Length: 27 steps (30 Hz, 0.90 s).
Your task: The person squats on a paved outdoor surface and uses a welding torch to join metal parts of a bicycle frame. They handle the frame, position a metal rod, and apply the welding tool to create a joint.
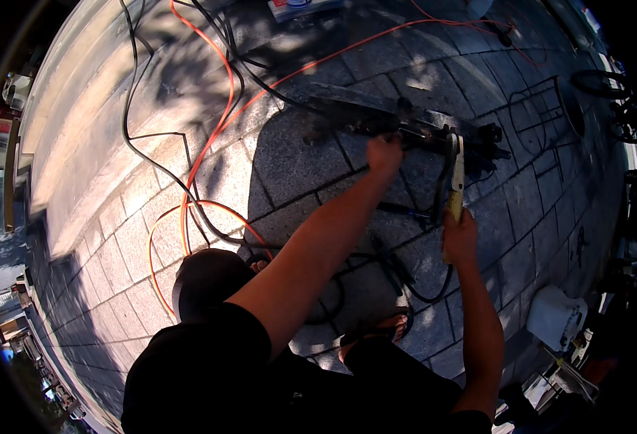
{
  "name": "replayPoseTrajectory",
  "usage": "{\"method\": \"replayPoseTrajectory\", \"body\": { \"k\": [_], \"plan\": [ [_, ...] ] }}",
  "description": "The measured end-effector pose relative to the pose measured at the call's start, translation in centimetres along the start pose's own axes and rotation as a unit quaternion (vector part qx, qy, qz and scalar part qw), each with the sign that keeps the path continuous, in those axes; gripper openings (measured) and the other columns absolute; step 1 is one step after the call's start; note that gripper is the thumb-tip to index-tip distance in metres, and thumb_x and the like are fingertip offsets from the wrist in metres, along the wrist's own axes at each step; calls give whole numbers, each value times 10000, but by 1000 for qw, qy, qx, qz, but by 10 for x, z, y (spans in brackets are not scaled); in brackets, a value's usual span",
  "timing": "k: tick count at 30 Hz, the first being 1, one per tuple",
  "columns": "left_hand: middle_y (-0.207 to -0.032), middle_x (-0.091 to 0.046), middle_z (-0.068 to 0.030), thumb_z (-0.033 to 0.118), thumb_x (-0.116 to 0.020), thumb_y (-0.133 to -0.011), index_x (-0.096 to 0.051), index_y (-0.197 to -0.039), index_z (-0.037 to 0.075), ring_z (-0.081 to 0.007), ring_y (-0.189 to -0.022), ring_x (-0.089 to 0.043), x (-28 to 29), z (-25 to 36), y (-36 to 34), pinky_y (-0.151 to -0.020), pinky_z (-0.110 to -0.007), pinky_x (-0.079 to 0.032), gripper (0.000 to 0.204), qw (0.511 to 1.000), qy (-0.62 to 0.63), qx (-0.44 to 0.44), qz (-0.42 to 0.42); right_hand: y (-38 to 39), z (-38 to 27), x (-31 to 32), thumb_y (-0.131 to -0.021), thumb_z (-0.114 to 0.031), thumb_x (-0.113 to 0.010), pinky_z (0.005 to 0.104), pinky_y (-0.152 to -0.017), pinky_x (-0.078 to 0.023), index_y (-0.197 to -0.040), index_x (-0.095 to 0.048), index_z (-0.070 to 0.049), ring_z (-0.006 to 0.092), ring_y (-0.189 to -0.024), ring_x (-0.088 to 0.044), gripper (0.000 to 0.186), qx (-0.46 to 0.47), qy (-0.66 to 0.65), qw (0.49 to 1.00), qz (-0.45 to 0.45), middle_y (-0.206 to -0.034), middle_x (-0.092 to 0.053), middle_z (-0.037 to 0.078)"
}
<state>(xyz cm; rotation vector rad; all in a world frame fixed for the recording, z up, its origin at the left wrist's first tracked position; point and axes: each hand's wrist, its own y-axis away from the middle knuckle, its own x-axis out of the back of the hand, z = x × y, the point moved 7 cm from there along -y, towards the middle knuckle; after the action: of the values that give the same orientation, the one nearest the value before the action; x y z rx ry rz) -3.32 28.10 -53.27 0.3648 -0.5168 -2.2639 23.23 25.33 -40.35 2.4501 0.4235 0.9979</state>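
Note:
On the paving in front of me lies a long, dark metal assembly [434, 134] with rods and round fittings. My left hand [385, 153] reaches to its near side, fingers closed at a part hidden in shadow. My right hand [460, 235] is wrapped round a long yellow-handled tool [457, 189], held upright beside the assembly's right end. Its curved grey metal head touches or overlaps the assembly; which of the two I cannot tell. A black cable runs up to the lower end of its handle.
Orange hoses [204, 155] and black cables [127, 116] trail over the pavers on the left. Pale steps [73, 152] rise at the far left. A white plastic container [557, 318] stands at the right, and a thin metal frame [543, 116] lies beyond the assembly. My sandalled foot [394, 327] is close by.

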Motion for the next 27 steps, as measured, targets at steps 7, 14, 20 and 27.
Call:
{"method": "replayPoseTrajectory", "body": {
  "k": [7,14,20,27],
  "plan": [
    [-831,-766,-160,245,-706,-989,-747,-1092,-87,-227,-642,-753,-1,3,6,-561,-369,-567,350,1000,8,-7,10,3,7,9,-1011,-312,-695,456,-707,-544,-1160,-658,27,305,-749,-710,372,110,82,987,80,-900,-715,151],
    [-876,-763,-150,214,-681,-1008,-712,-1170,-103,-199,-649,-733,-3,10,12,-591,-340,-544,357,1000,14,-3,0,2,14,3,-1047,-314,-651,396,-536,-515,-1169,-648,11,208,-603,-665,347,12,-57,998,13,-712,-640,101],
    [-942,-741,-152,203,-686,-1013,-680,-1223,-123,-207,-689,-725,-8,6,10,-635,-341,-545,388,999,39,15,-13,-3,22,-2,-1061,-328,-643,366,-464,-489,-1149,-641,3,152,-474,-556,342,14,-122,992,6,-656,-578,50],
    [-950,-731,-136,196,-703,-1006,-685,-1217,-124,-208,-684,-720,-4,1,1,-632,-342,-547,384,999,41,2,-16,-1,16,-9,-1070,-325,-627,377,-465,-502,-1165,-629,17,157,-480,-564,355,7,-131,991,-25,-663,-587,60]
  ]
}}
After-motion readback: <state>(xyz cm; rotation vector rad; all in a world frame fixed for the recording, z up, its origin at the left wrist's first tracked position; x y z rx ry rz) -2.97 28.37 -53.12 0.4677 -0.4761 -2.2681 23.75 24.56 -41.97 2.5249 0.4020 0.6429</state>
